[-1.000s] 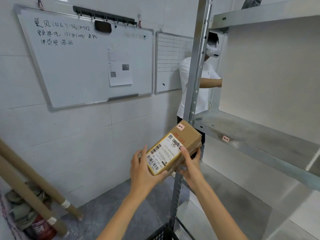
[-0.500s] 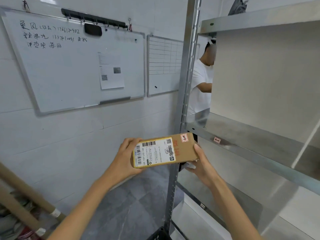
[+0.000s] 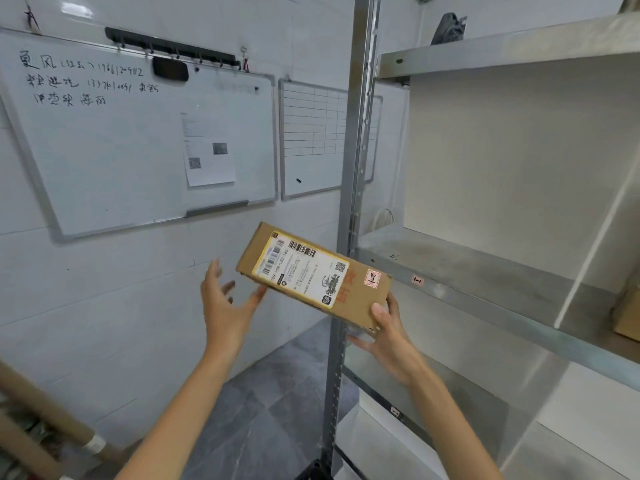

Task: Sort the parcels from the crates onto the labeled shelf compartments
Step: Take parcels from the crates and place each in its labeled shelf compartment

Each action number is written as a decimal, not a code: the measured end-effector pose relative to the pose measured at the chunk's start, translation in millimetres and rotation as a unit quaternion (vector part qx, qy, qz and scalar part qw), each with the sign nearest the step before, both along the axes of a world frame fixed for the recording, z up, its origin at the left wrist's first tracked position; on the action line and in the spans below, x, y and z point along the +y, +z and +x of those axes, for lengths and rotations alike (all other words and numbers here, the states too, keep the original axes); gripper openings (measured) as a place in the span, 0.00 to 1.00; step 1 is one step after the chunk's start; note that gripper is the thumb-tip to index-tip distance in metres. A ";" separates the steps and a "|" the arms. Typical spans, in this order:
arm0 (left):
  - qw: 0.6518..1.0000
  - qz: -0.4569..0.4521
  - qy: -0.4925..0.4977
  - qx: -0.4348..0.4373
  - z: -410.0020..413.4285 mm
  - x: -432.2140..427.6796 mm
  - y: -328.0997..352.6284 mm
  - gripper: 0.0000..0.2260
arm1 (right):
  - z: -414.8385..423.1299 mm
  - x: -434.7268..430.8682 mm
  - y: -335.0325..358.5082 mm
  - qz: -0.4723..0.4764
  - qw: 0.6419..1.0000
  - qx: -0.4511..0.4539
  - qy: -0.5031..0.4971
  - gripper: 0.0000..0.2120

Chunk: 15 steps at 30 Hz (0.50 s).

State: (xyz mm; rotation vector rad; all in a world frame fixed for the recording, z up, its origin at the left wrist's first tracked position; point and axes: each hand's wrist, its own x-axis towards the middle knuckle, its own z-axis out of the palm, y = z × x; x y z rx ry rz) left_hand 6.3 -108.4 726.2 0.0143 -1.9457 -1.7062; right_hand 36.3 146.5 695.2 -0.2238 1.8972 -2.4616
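Now, shelf (image 3: pixel 485 278): metal, filling the right of the frame.
Whiteboard (image 3: pixel 121 150): upper left; handwritten characters and digit strings, not surely legible.
Parcel (image 3: pixel 311 275): centre of frame, in the air just left of the shelf, tilted; barcode and QR codes, print too small.
Right hand (image 3: pixel 388 334): grips the parcel's lower right end, thumb on top, fingers beneath.
Left hand (image 3: pixel 221 303): fingers spread beside the parcel's left end, holding nothing.
Tags: red sticker (image 3: pixel 372 278) on the parcel, unreadable; shelf tag (image 3: pixel 417 280) roughly "1-1".
Risk: with a one-ended grip the free end may drop and slip; a misread tag means the wrong compartment.

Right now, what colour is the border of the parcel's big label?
Yellow, around a white label on the brown parcel; the head view shows it.
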 end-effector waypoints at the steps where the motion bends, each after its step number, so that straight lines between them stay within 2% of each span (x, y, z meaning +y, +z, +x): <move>1: 0.994 0.094 -0.008 -0.061 3.6 6.6 3.4 0.32 | 2.0 -6.9 -3.0 -0.033 0.999 0.001 -0.005 0.63; 3: 0.939 0.267 -0.129 -0.173 10.7 21.4 6.9 0.27 | 5.8 -21.0 -7.9 -0.083 0.996 0.001 -0.020 0.64; 4: 0.900 0.329 -0.207 -0.199 16.4 28.8 6.7 0.31 | 7.4 -28.3 -9.8 -0.101 0.995 0.002 -0.025 0.64; 5: 0.876 0.345 -0.274 -0.194 22.4 35.4 6.6 0.36 | 9.2 -35.1 -10.8 -0.108 0.994 0.004 -0.027 0.63; 7: 0.871 0.309 -0.350 -0.150 29.4 49.1 4.2 0.47 | 11.7 -47.1 -11.0 -0.098 0.995 0.009 -0.024 0.63; 8: 0.875 0.296 -0.358 -0.134 29.8 54.1 3.6 0.48 | 12.8 -51.7 -11.0 -0.088 0.996 0.012 -0.017 0.63; 12: 0.890 0.298 -0.333 -0.092 24.0 56.2 8.3 0.33 | 14.9 -55.8 -11.9 -0.052 0.998 0.030 0.015 0.57; 15: 0.907 0.269 -0.316 -0.071 21.5 52.8 10.1 0.31 | 15.8 -52.0 -11.1 -0.033 0.999 0.032 0.026 0.56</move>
